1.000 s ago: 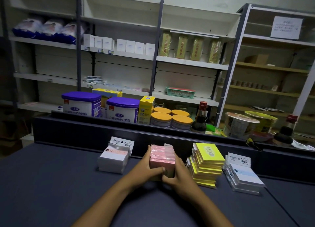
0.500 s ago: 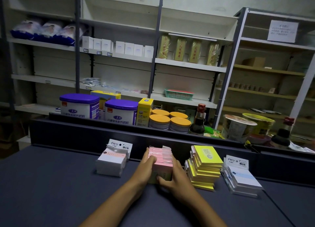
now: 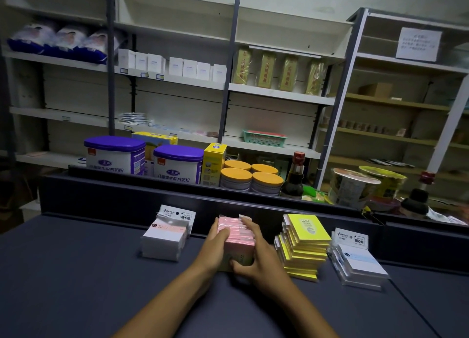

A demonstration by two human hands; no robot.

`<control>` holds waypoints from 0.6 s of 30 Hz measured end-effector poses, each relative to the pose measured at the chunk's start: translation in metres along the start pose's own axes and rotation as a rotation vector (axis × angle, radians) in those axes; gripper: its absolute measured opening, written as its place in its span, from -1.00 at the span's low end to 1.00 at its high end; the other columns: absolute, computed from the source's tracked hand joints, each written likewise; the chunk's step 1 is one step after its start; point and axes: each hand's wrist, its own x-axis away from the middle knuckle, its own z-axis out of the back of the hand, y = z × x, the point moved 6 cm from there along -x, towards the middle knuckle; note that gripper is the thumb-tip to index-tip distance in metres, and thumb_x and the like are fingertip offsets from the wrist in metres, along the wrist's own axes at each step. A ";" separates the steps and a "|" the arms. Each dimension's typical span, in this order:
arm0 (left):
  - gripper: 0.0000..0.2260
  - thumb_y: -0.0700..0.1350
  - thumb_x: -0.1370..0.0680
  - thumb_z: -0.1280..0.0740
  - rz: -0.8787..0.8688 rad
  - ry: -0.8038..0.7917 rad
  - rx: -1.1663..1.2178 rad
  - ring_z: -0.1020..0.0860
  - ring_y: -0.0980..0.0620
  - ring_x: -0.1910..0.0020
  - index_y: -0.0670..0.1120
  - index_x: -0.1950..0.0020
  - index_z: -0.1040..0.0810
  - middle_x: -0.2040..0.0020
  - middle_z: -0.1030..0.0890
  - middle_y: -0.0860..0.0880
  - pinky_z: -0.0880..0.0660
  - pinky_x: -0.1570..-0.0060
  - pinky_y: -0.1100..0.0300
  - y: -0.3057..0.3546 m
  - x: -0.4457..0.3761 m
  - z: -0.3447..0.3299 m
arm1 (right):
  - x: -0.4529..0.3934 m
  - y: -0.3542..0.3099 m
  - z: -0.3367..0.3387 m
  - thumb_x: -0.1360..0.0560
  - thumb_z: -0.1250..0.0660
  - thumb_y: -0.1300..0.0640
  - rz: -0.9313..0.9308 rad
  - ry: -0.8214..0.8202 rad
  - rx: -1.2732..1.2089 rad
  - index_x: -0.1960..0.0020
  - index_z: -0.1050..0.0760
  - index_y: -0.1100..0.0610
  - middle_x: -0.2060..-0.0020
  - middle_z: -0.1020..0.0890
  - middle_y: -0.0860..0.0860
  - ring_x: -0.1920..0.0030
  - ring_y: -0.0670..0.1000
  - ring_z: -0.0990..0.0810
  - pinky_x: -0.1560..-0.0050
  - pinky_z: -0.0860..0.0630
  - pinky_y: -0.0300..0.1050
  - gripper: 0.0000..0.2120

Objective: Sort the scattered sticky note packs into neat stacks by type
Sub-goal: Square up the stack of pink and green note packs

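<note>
A stack of pink sticky note packs (image 3: 237, 232) stands on the dark table (image 3: 76, 274) near its back wall. My left hand (image 3: 215, 246) presses against the stack's left side and my right hand (image 3: 256, 256) clasps its right side and front corner. Left of it sits a stack of white packs with an orange stripe (image 3: 165, 238). To the right is an uneven stack of yellow packs (image 3: 303, 246), and beyond that a slanting stack of white packs with a blue stripe (image 3: 359, 264).
A raised dark ledge (image 3: 228, 198) runs behind the stacks. Behind it stand purple-lidded tins (image 3: 115, 155), a yellow box (image 3: 214, 164), orange-lidded jars (image 3: 251, 179), a soy sauce bottle (image 3: 294, 178) and noodle cups (image 3: 352, 185). Shelving fills the back.
Both hands stay on the pink stack, which has slid slightly away from me toward the back wall. My right fingers have spread along its right side and top.
</note>
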 end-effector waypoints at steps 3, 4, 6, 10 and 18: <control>-0.58 -0.21 -0.67 -0.09 0.015 -0.006 0.022 -0.59 0.09 0.00 -0.06 -0.55 -0.22 -0.23 -0.56 -0.14 -0.55 0.24 0.37 0.004 0.003 -0.001 | 0.003 -0.002 0.001 -0.32 -0.49 0.09 0.013 0.009 -0.014 -0.47 -0.09 -0.34 -0.37 -0.48 -0.06 -0.20 -0.09 -0.58 -0.19 -0.57 -0.07 -0.10; -0.56 -0.19 -0.67 -0.10 0.018 -0.005 0.024 -0.59 0.09 0.00 -0.04 -0.56 -0.20 -0.23 -0.56 -0.12 -0.53 0.23 0.35 0.004 0.004 -0.001 | 0.003 -0.002 0.002 -0.32 -0.50 0.09 0.012 0.009 -0.021 -0.47 -0.08 -0.35 -0.37 -0.48 -0.06 -0.20 -0.09 -0.58 -0.20 -0.57 -0.08 -0.09; -0.55 -0.17 -0.67 -0.12 0.016 -0.011 0.020 -0.60 0.11 -0.02 0.00 -0.57 -0.18 -0.22 -0.57 -0.07 -0.52 0.20 0.34 0.003 0.004 0.000 | 0.004 -0.001 0.002 -0.33 -0.50 0.09 0.007 0.002 -0.038 -0.49 -0.03 -0.37 -0.35 -0.48 -0.07 -0.19 -0.10 -0.58 -0.19 -0.57 -0.10 -0.06; -0.54 -0.06 -0.64 -0.25 0.015 -0.102 0.034 -0.63 0.08 -0.12 0.03 -0.53 -0.25 -0.25 -0.61 0.00 -0.55 0.02 0.31 0.001 0.003 0.002 | 0.002 0.002 0.002 -0.32 -0.51 0.05 -0.014 0.013 -0.074 -0.52 0.05 -0.35 -0.27 -0.55 -0.15 -0.10 -0.17 -0.62 -0.13 -0.59 -0.17 0.01; -0.25 -0.31 -0.36 -0.55 -0.101 -0.311 -0.195 -0.51 0.16 -0.31 0.07 -0.45 -0.33 -0.34 -0.55 0.06 -0.48 -0.25 0.25 0.023 0.006 0.016 | 0.003 0.011 0.013 -0.30 -0.58 0.06 -0.091 0.043 -0.102 -0.56 0.04 -0.07 -0.17 -0.52 -0.30 -0.19 -0.27 -0.54 -0.23 -0.50 -0.29 0.06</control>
